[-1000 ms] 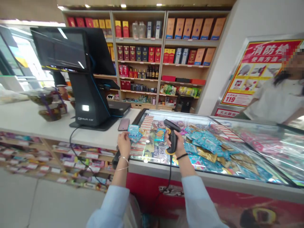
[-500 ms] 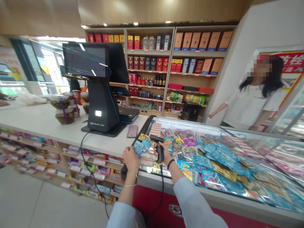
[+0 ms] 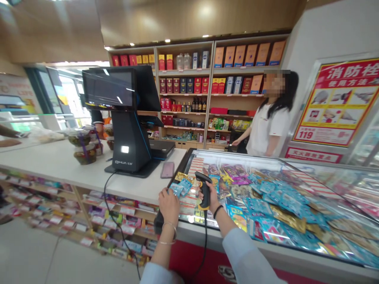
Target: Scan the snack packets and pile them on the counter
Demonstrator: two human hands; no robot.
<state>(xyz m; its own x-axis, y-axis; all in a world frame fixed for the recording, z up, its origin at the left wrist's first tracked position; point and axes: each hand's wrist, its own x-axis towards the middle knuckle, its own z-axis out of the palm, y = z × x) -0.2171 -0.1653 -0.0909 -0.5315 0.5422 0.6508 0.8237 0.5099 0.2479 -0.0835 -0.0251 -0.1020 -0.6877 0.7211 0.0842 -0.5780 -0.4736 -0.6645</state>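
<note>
My right hand [image 3: 212,196] is wrapped round the grip of a black handheld barcode scanner [image 3: 203,178] with yellow trim. Its cable drops down past the front of the glass case. Beside it, my left hand [image 3: 169,206] has its fingers curled at the near edge of some small blue snack packets [image 3: 184,185]. Those fingers seem to pinch a packet, though their tips are partly hidden. A gold packet [image 3: 182,177] lies just behind the blue ones. All these packets rest over the left end of the glass display case [image 3: 192,153].
Many colourful packets [image 3: 284,197] fill the case to the right. On the white counter [image 3: 139,188] stand a black checkout terminal [image 3: 127,134], a pinkish phone-like item [image 3: 167,169] and stacked tubs [image 3: 84,154]. A person in white [image 3: 268,130] stands behind the case.
The person behind the case has moved left in view, towards the shelves. My view has shifted a little; my hands keep nearly the same place by the packets, the scanner still held.
</note>
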